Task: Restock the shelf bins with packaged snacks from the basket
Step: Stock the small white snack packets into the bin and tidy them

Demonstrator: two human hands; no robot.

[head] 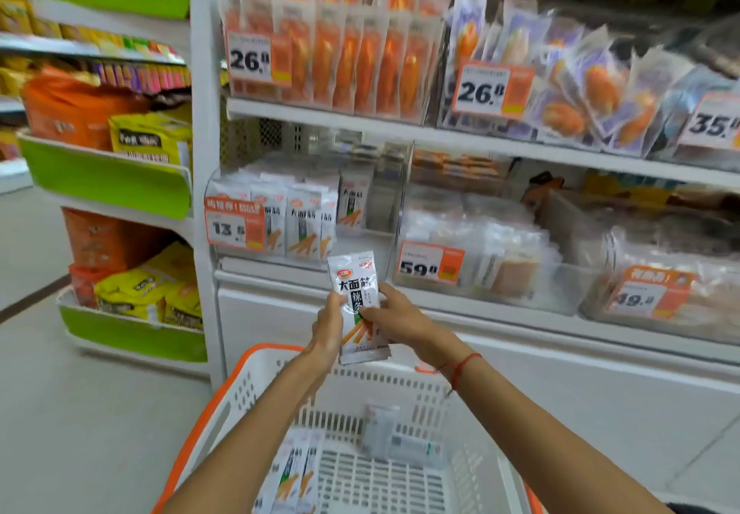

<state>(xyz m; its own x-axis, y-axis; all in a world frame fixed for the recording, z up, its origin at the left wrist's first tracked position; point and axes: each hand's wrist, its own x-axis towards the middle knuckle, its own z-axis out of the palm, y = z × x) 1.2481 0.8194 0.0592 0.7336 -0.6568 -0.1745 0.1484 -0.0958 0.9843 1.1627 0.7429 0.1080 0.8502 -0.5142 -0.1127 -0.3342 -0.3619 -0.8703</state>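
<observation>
White plastic film catches the light where both hands meet: the left hand (pixel 330 323) holds the left edge of a snack packet (pixel 357 305) with its fingers curled round it, and the right hand (pixel 394 319) pinches the right edge, thumb across the front, so the grip on either side is closed on the packet. It stands upright between them, above the far rim of the basket (pixel 256 381) and just in front of the lower shelf. Its front reads 大面筋 in bold black, with a small red logo above and orange sticks printed below. A red string (pixel 460 365) circles the right wrist. Down in the white basket with its orange rim lie more packets of the same kind (pixel 292 469) at the near left, and a pale pack (pixel 380 429) further back, its print too blurred to read. Beyond the hands, the shelf bin (pixel 280 221) holds upright rows of matching packets behind an orange tag (pixel 234 223) reading 13 and something. The neighbouring bin's tag (pixel 430 263) shows 59; another further right shows 49. On the shelf above, orange-filled packs (pixel 360 56) stand behind a tag reading 26, a second tag says 26, and one at the far right 35.
</observation>
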